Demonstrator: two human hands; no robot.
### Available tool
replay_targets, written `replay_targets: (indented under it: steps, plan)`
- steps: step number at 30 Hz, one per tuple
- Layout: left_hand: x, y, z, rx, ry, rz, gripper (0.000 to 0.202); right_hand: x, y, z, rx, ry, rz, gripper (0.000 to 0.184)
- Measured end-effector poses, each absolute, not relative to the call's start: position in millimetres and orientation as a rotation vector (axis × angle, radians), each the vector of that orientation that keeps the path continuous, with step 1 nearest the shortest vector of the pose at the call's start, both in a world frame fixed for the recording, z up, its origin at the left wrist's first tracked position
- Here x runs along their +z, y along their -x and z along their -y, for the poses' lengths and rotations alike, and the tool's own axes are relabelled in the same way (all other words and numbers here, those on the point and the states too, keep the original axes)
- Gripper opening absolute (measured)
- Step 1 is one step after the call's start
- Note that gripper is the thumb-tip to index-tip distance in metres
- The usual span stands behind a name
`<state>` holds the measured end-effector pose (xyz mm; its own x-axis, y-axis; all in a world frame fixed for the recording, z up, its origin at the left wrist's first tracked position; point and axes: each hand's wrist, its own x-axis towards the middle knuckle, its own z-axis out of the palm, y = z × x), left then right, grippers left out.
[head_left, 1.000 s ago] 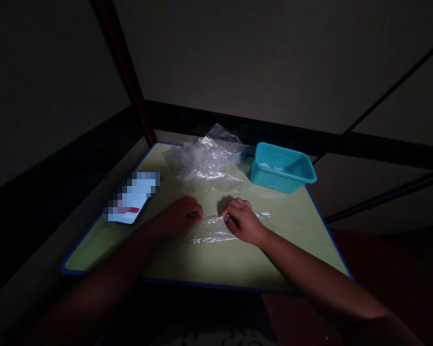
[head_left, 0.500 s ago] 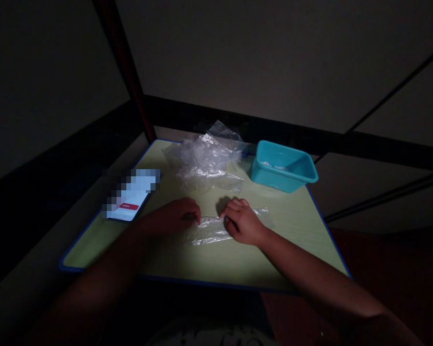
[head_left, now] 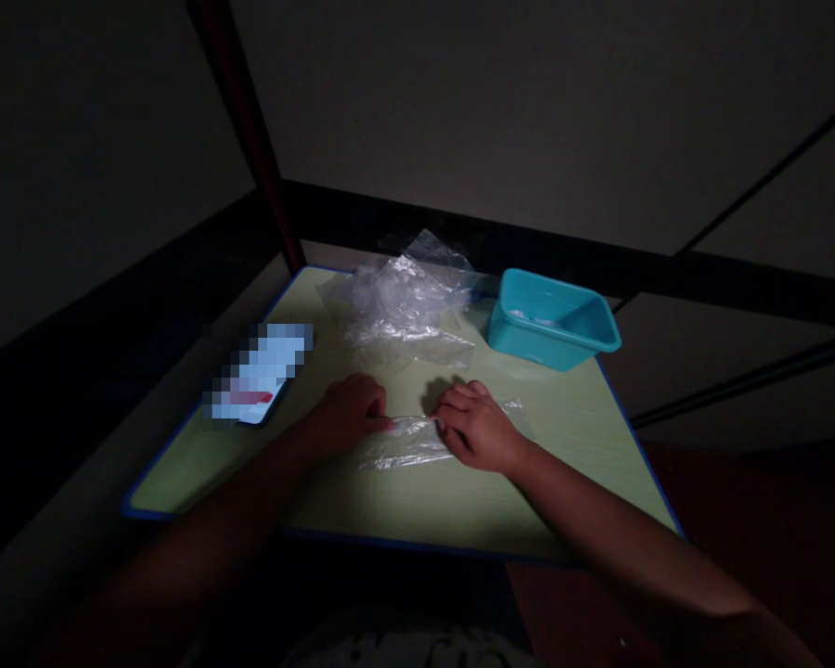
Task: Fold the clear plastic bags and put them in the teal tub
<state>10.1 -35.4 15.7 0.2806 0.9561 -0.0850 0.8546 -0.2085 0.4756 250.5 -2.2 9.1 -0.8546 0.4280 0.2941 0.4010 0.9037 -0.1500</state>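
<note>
Plastic film (head_left: 414, 447) (one piece) touched by two hands (head_left: 352, 408) (head_left: 479, 431).

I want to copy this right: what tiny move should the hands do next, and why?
Maybe slide the left hand gently away from the right hand, along the far edge of the clear plastic piece. Both hands are at that edge, and the plastic between them looks wrinkled, so a light pull might smooth it.

Clear bag (head_left: 412, 443), thin plastic, shiny and creased, lying nearly flat, crosswise on the near half of the table (head_left: 417, 503)
</note>
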Motion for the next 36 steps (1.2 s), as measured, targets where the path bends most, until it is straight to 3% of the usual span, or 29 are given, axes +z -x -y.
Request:
replay_targets:
  steps: [15, 20, 23, 30, 36]
  plan:
    - [21, 3, 33, 0.375, -2.070, -1.738, 0.018, 17, -255, 12, 0.062, 0.647, 2.911, 0.036]
    - [20, -3, 35, 0.701, -2.110, -1.802, 0.016, 13, -254, 11, 0.191, 0.614, 2.933, 0.051]
    - [15, -15, 41, 0.823, -2.311, -1.561, 0.036, 7, -254, 10, 0.255, 0.656, 2.950, 0.060]
    - [12, -63, 71, 0.377, -2.544, -1.295, 0.079, -4, -255, 10, 0.328, 0.728, 2.915, 0.056]
    - [11, -96, 80, 0.392, -2.449, -1.497, 0.083, -6, -254, 10, 0.352, 0.728, 2.904, 0.054]
